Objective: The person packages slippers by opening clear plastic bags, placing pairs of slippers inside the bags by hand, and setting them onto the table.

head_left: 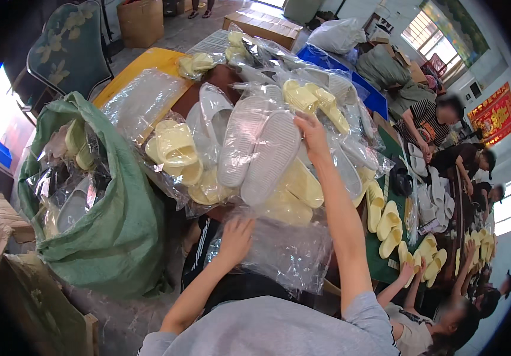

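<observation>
My right hand (313,132) grips a pair of grey slippers (272,155) by the edge of one sole, its fingers partly hidden behind it. The ribbed soles face up, side by side, above the heap on the table. Nearer to me, my left hand (236,237) rests with its fingers spread on clear plastic bags (291,252) at the table's front edge. Pale yellow slippers (175,145), some in clear wrapping, lie left of the grey pair. Another wrapped yellow pair (318,101) lies beyond my right hand.
On the left stands a green woven sack (104,237) filled with wrapped slippers. Flat clear bags (142,101) lie on a yellow board (123,70). A blue crate (376,101) sits behind the heap. Several people work at the right, by a green table (380,261) with yellow slippers.
</observation>
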Available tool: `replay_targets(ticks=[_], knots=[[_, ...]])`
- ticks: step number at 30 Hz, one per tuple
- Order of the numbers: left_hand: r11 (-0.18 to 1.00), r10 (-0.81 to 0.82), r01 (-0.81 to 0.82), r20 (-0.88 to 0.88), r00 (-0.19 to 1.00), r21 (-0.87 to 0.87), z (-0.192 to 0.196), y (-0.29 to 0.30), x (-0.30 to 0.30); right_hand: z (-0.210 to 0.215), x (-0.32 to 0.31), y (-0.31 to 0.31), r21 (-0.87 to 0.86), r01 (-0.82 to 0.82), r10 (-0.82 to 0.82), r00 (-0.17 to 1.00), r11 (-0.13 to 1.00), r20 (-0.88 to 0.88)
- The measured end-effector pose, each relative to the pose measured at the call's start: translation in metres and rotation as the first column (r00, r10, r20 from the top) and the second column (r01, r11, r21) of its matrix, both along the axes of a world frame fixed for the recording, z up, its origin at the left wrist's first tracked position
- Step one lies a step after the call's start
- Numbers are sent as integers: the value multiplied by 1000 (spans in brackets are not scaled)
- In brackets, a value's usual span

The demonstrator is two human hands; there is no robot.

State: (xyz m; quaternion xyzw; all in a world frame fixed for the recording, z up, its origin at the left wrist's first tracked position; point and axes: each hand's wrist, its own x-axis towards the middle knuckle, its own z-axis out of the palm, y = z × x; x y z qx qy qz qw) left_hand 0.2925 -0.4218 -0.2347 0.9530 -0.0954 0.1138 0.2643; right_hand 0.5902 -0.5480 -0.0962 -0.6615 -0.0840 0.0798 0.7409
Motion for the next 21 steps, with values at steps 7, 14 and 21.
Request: replay_targets(ticks=[7,14,21], knots=[[999,-39,41,-74,996,21,-4,6,5,167,-83,-144,-239,396,-195,789,887,582],[999,-35,37,-110,993,14,5,-2,9,246,-55,-347,-307,769,-265,518,560,814],[996,72,-76,87,994,42,42,-7,6,256,-16,-429,-298,917,-326,376,265,867]])
